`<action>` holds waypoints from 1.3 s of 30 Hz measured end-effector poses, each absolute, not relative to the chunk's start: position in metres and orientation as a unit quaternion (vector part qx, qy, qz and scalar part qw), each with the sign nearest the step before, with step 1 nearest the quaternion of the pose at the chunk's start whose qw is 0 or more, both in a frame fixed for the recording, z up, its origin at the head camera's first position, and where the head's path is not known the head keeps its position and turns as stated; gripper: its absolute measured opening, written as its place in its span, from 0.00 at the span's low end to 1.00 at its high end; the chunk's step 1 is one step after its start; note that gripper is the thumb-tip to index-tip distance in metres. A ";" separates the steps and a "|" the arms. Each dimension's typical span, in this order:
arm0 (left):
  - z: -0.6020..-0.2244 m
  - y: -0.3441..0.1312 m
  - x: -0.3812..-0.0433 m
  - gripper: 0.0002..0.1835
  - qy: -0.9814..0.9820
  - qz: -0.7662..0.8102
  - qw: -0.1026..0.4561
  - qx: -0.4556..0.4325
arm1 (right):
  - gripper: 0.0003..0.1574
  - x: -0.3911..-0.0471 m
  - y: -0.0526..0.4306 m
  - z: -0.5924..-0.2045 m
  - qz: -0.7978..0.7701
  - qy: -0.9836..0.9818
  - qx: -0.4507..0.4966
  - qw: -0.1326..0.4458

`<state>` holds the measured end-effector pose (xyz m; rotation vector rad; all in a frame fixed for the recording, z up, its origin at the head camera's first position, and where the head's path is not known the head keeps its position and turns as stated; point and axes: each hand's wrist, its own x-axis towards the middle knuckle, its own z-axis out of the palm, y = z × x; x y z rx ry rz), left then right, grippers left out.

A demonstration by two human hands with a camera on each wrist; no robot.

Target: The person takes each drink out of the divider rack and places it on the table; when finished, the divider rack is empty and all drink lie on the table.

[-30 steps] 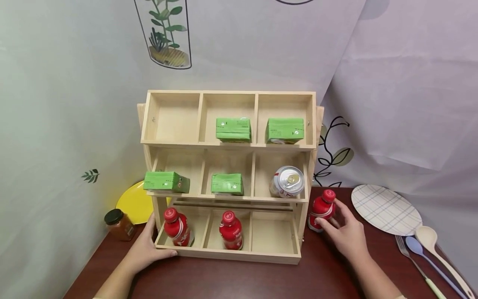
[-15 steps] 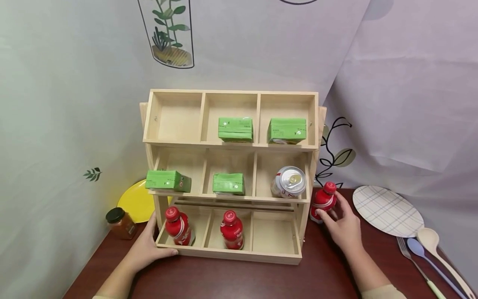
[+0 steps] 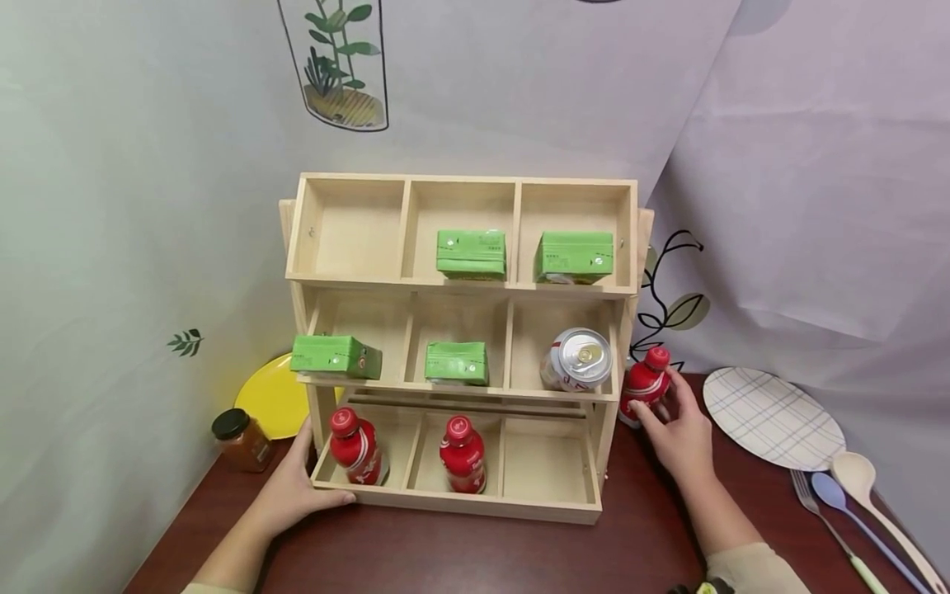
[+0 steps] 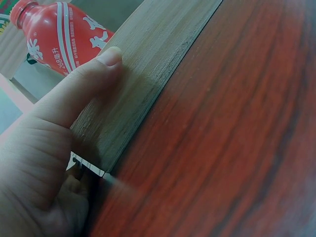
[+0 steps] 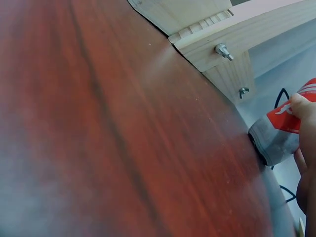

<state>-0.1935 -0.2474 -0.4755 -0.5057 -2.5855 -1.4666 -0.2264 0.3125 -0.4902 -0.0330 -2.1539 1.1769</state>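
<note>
A three-tier wooden rack (image 3: 475,511) stands on the dark red table. My left hand (image 3: 293,487) grips its lower front left corner, thumb along the front board and fingers at the side. To the right of the rack my right hand (image 3: 679,429) holds a red bottle (image 3: 644,381) between thumb and fingers; whether its base touches the table is unclear. Two like bottles, the left one (image 3: 358,450) and the middle one (image 3: 463,458), stand in the bottom tier. The middle tier holds green cartons (image 3: 456,363) and a silver can (image 3: 579,360). Green cartons (image 3: 575,256) also sit in the top tier.
At left are a yellow plate (image 3: 270,400) and a jar with a black lid (image 3: 243,441). At right lie a checked plate (image 3: 772,417), a fork (image 3: 820,516), a blue spoon (image 3: 853,516) and a cream ladle-like spoon (image 3: 857,478). A cloth backdrop (image 3: 519,82) hangs behind.
My right hand has moved slightly away towards the back of the table with the red bottle. The left hand keeps its place on the rack; the whole head view shifts a little.
</note>
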 end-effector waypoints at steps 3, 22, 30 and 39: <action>-0.477 -0.248 -0.194 0.72 -0.854 -0.486 0.066 -0.171 | 0.54 -0.231 0.314 -0.490 0.451 -0.826 -0.012 0.338; -0.483 -0.252 -0.197 0.72 -0.841 -0.502 0.071 -0.188 | 0.57 -0.255 0.321 -0.498 0.436 -0.828 -0.031 0.351; -0.505 -0.261 -0.211 0.74 -0.841 -0.502 0.064 -0.191 | 0.58 -0.262 0.323 -0.500 0.436 -0.824 -0.039 0.361; -0.487 -0.253 -0.203 0.72 -0.833 -0.512 0.065 -0.198 | 0.56 -0.264 0.325 -0.503 0.466 -0.817 -0.053 0.336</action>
